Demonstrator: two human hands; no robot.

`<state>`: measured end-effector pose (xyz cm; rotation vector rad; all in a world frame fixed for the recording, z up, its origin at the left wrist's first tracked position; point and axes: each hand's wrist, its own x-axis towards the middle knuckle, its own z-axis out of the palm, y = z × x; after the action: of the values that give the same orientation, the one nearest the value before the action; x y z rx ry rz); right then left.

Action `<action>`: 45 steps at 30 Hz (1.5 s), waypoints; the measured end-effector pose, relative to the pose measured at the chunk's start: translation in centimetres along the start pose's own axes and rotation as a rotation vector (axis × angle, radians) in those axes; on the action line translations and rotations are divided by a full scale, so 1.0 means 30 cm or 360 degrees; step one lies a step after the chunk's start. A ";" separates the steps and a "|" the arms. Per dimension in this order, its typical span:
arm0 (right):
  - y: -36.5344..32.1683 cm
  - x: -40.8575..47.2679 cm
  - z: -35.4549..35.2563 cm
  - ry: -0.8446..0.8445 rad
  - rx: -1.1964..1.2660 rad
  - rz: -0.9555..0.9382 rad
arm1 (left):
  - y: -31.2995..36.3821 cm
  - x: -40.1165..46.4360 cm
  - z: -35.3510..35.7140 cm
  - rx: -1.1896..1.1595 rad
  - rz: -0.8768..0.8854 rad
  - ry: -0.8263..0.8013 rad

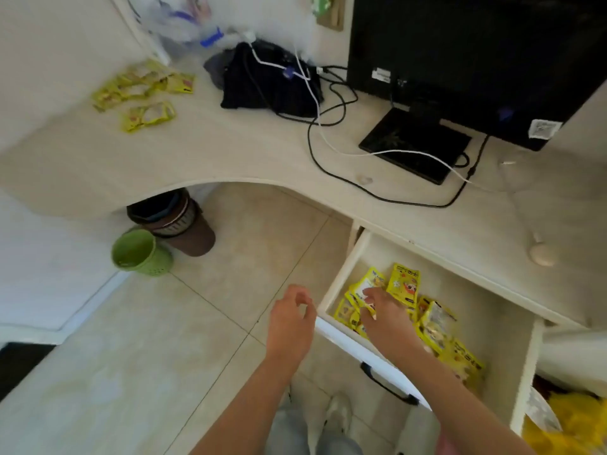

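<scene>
Several yellow packets [405, 285] lie heaped in the open drawer [341, 274], which is pulled out from under the right front edge of the desk [230, 152]. The right hand [382, 318] reaches into the drawer's left side, fingers curled around one held packet [366, 287]. The left hand [290, 320] hovers just outside the drawer's left wall, fingers loosely curled, holding nothing. Loose packets [144, 93] lie near the desk's far left corner.

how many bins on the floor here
2: a green bin standing out on the tiles, and a brown bin just behind it, half under the desk; more may be hidden beneath.
</scene>
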<state>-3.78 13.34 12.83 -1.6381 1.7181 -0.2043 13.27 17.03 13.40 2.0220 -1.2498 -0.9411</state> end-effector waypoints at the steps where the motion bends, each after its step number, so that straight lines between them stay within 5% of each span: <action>1: -0.040 0.002 0.016 -0.0012 -0.0071 -0.0075 | -0.021 -0.009 -0.038 0.0023 -0.0019 0.0046; 13: -0.542 0.032 0.275 -0.0224 -0.0466 -0.0638 | -0.313 -0.021 -0.539 0.0357 -0.0194 0.0415; 27: -1.056 0.182 0.593 -0.0217 -0.0455 -0.0725 | -0.609 0.236 -1.048 0.0645 -0.0144 0.0549; 45: -1.523 0.836 0.570 -0.0246 -0.0500 -0.0921 | -0.567 0.892 -1.283 0.0471 -0.0283 0.0676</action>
<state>45.09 -11.16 17.26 -2.2953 1.1659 -0.0770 61.19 3.45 15.82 2.4332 -1.0299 -0.3775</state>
